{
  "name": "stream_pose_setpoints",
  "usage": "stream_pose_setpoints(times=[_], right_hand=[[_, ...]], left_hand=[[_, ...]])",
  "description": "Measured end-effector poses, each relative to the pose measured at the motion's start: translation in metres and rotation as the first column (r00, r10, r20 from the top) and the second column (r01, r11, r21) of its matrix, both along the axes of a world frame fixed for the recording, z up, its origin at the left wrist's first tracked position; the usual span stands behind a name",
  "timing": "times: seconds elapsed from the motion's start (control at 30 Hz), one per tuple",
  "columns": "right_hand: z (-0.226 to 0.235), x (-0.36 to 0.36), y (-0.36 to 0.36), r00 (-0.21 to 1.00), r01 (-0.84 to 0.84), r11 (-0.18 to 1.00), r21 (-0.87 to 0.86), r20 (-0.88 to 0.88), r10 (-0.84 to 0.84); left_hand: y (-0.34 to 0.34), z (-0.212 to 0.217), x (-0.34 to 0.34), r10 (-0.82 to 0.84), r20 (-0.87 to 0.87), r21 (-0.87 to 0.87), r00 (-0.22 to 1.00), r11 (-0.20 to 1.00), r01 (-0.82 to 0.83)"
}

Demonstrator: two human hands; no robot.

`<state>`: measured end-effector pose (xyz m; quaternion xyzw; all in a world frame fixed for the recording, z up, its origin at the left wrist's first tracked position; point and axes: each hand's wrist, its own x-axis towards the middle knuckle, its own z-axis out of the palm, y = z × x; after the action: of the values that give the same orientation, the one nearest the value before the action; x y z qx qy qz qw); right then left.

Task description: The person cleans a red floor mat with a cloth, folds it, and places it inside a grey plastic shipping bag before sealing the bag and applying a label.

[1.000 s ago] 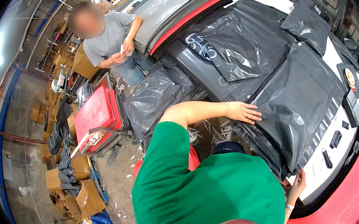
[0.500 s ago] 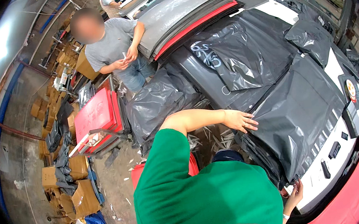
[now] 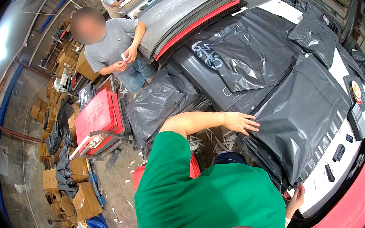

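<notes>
A large black plastic bag [image 3: 300, 117], smooth and flat, covers the near end of the white table [image 3: 319, 188]. My left hand [image 3: 240, 123] lies on its left edge, palm down, fingers stretched out and apart. At the bag's near corner is my right hand [image 3: 296, 197], with its fingers bent around the corner and part of them hidden. Under the bag's left side, more black plastic bags [image 3: 263, 161] hang over the table edge. A second black bag with pale writing [image 3: 247, 56] lies just beyond.
Across the table, grey and red sheets [image 3: 190, 17] form a tall stack. A co-worker [image 3: 116, 52] stands at far left holding a small white slip. Red sheets [image 3: 96, 116] sit on a cart, with cardboard boxes [image 3: 85, 200] beyond. Small black items [image 3: 338, 152] lie at the table's right.
My hands stay at the same places on the bag, with only a slight shift of the whole view. The co-worker's hands have moved a little around the white slip.
</notes>
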<state>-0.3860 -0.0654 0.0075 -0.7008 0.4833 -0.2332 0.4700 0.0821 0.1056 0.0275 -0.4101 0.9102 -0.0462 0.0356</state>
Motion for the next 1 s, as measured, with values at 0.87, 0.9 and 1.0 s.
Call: stream_pose_setpoints(times=[0.87, 0.9, 1.0], right_hand=[[-0.007, -0.002, -0.006, 0.999, -0.033, 0.999, 0.007, 0.017, 0.033], [-0.008, -0.002, -0.005, 0.999, -0.031, 0.999, 0.012, 0.018, 0.031], [-0.005, 0.0, -0.003, 1.0, -0.017, 0.999, 0.031, 0.012, 0.017]], left_hand=[[0.001, -0.003, -0.002, 0.061, -0.097, 0.067, 0.993, 0.996, -0.055], [0.0, -0.003, -0.002, 0.061, -0.089, 0.068, 0.994, 0.996, -0.055], [0.001, -0.001, -0.003, 0.062, -0.074, 0.071, 0.995, 0.996, -0.056]])
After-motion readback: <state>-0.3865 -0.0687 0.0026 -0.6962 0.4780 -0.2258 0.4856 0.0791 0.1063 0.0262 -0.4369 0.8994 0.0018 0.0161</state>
